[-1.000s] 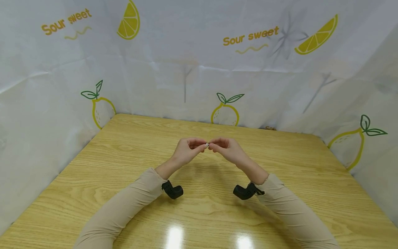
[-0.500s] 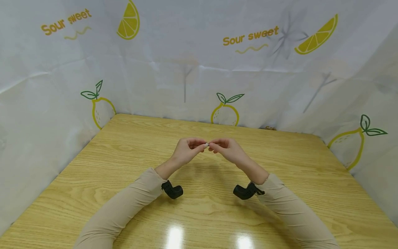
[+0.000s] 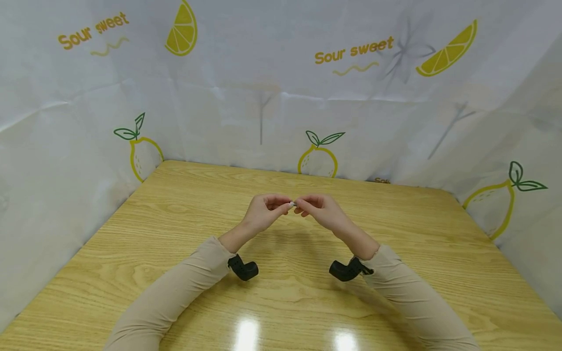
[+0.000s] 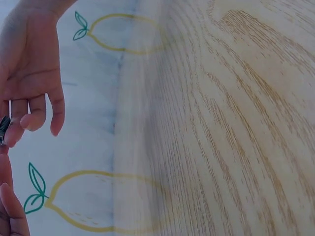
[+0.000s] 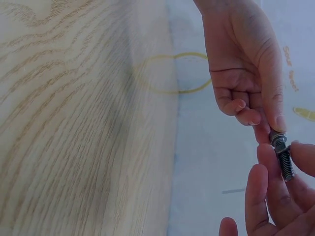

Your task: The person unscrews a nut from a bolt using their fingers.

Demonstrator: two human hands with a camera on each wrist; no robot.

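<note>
A small dark metal bolt [image 5: 286,167] is held up between both hands, over the table in the head view. My left hand [image 3: 262,212] pinches its head end between thumb and forefinger. In the right wrist view, ring-shaped metal pieces [image 5: 279,143], like a nut or washers, sit on the shank near that end, and bare thread runs below them. My right hand [image 3: 322,210] has thumb and forefinger on either side of the threaded part, at the lowest ring, its other fingers loosely bent. The left wrist view shows only a sliver of the bolt [image 4: 4,125] at its edge.
A wood-grain table [image 3: 184,234] spreads beneath the forearms. Behind it and along both sides hangs a pale curtain [image 3: 228,117] printed with lemons and words. Black wrist cameras are strapped at the left cuff [image 3: 243,269] and right cuff [image 3: 346,270].
The right thumb and fingertips have shifted slightly to the right, so a little more metal shows between the hands. The left hand and both forearms stay in place.
</note>
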